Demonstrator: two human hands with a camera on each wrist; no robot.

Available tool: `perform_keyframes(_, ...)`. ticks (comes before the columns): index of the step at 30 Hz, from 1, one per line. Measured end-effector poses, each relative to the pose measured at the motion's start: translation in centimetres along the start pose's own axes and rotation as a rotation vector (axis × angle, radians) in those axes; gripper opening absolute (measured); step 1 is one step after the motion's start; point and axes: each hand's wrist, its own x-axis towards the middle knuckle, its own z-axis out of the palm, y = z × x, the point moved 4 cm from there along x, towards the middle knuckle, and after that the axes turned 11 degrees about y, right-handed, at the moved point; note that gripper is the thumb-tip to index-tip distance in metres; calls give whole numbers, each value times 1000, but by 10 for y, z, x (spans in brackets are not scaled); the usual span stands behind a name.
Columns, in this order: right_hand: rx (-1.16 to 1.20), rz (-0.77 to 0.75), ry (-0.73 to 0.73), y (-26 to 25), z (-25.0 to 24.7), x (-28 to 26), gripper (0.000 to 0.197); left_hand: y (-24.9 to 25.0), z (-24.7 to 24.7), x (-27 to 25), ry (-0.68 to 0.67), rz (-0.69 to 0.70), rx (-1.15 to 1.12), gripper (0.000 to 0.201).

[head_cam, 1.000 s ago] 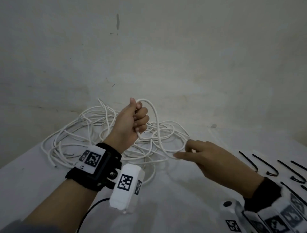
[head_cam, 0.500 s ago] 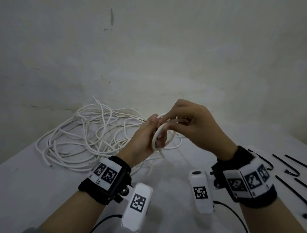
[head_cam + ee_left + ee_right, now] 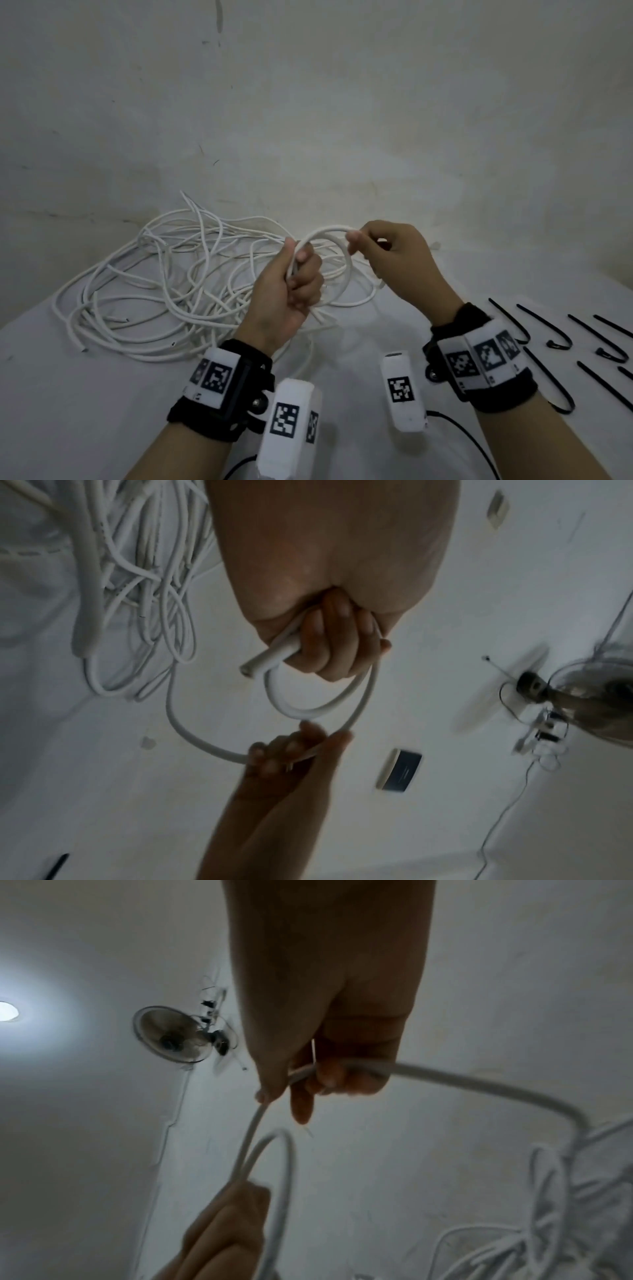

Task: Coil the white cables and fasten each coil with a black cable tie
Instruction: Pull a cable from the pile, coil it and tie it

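Note:
In the head view my left hand grips a small coil of white cable, held upright above the table. My right hand pinches the top of the outer loop just right of the left hand. The left wrist view shows the left hand curled round the cable, with the cut cable end sticking out. In the right wrist view the right hand holds the cable, which trails off to the tangled pile at the back left. Several black cable ties lie on the table at the right.
The white table meets a pale wall just behind the pile. Thin black leads run from the wrist cameras across the near table. A wall fan and a lamp show in the right wrist view.
My right hand brought a length of cable from the lower right up to the left hand, adding a loop. It has now drawn a little to the right, widening the loop.

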Motion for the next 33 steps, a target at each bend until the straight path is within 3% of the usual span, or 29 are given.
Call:
perform_keyframes(2, 31, 96, -147, 18, -4, -4, 39, 12, -9, 3, -32, 15, -92, 40)
perform_keyframes(5, -160, 112, -305, 43, -14, -8, 30, 21, -23, 3, -15, 38, -104, 38)
perform_keyframes(7, -332, -2, -222, 42, -29, 3, 26, 17, -27, 3, 63, 30, -47, 42)
perform_keyframes(11, -373, -219, 26, 16, -56, 22, 27, 11, -24, 3, 16, 20, -61, 41)
perform_keyframes(13, -335, -167, 3, 18, -56, 19, 30, 17, -28, 7, -117, -18, -167, 36)
perform_keyframes(15, -322, -7, -155, 34, -49, 12, 29, 27, -35, 5, -247, -73, -327, 35)
perform_keyframes(18, -385, 50, -278, 53, -51, 8, 27, 32, -48, 7, -88, 0, -289, 40)
perform_keyframes(20, -445, -78, -172, 48, -61, 16, 22, 31, -45, 4, 40, 82, -191, 46)
perform_keyframes(23, -412, -187, -36, 34, -64, 22, 13, 29, -39, 2, 75, 113, -210, 44)
perform_keyframes(29, -450, -273, -333, 29, -27, -17, 2, 38, -49, 3, 97, 171, -224, 45)
perform_keyframes(33, -615, -451, -590, 19, -9, -45, 29, 39, -47, 3, 133, 173, -262, 45)
